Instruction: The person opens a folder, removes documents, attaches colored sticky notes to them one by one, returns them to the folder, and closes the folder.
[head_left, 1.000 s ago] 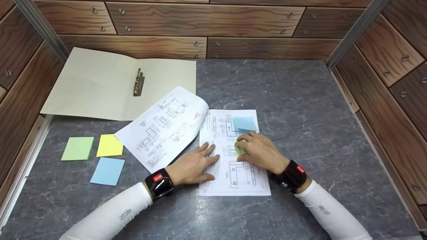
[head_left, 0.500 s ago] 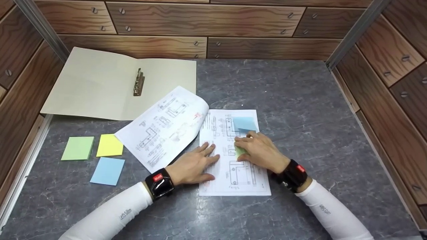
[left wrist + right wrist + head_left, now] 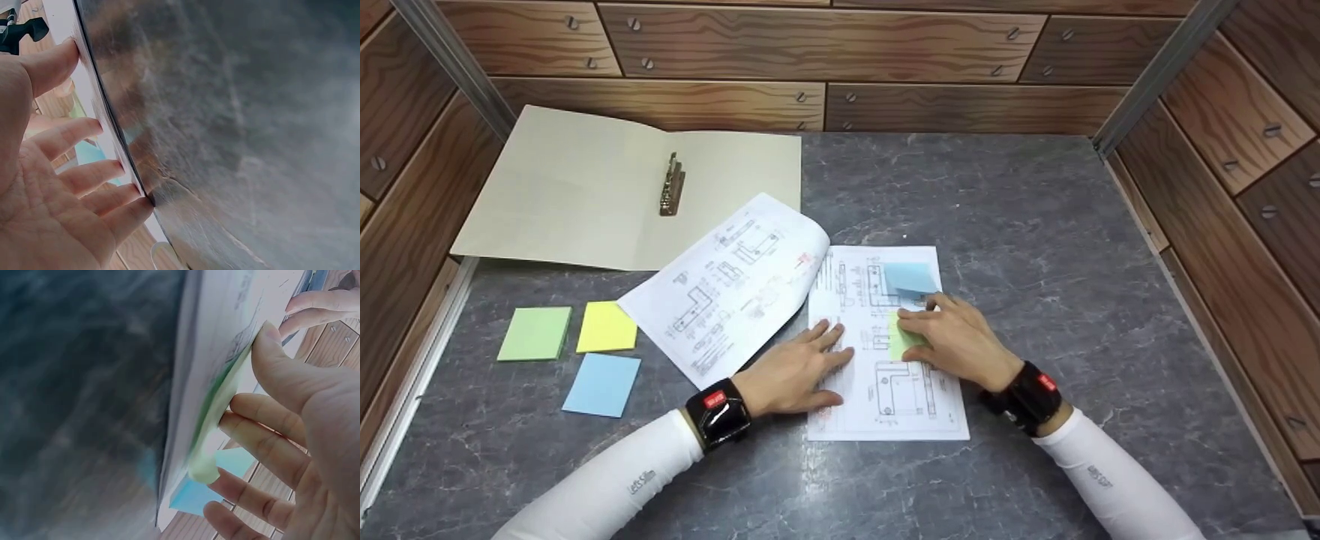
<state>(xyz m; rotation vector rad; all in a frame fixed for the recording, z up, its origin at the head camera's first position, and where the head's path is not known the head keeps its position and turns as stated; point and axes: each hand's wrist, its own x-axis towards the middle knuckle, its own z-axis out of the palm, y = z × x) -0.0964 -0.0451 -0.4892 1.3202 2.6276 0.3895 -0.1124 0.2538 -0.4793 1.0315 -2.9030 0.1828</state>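
A stack of printed drawing sheets (image 3: pixel 851 409) lies on the table, its top page (image 3: pixel 697 300) turned over to the left. On the exposed sheet sit a blue sticky note (image 3: pixel 910 277) and, below it, a green sticky note (image 3: pixel 904 341). My left hand (image 3: pixel 795 371) rests with spread fingers on the sheet's left side. The fingertips and thumb of my right hand (image 3: pixel 960 337) touch the green note, covering its right part. In the right wrist view, that green note (image 3: pixel 225 396) lies under the thumb and fingers, one end lifted and curling.
An open folder (image 3: pixel 570 187) with a metal clip (image 3: pixel 672 187) lies at the back left. Green (image 3: pixel 535 334), yellow (image 3: pixel 607 328) and blue sticky-note pads (image 3: pixel 602 385) stand left of the sheets. Wood-patterned panels (image 3: pixel 825 45) enclose the table's back and sides.
My right hand has slid slightly to the right across the green note, leaving more of it visible. My left hand, the sheets and the pads have stayed put.
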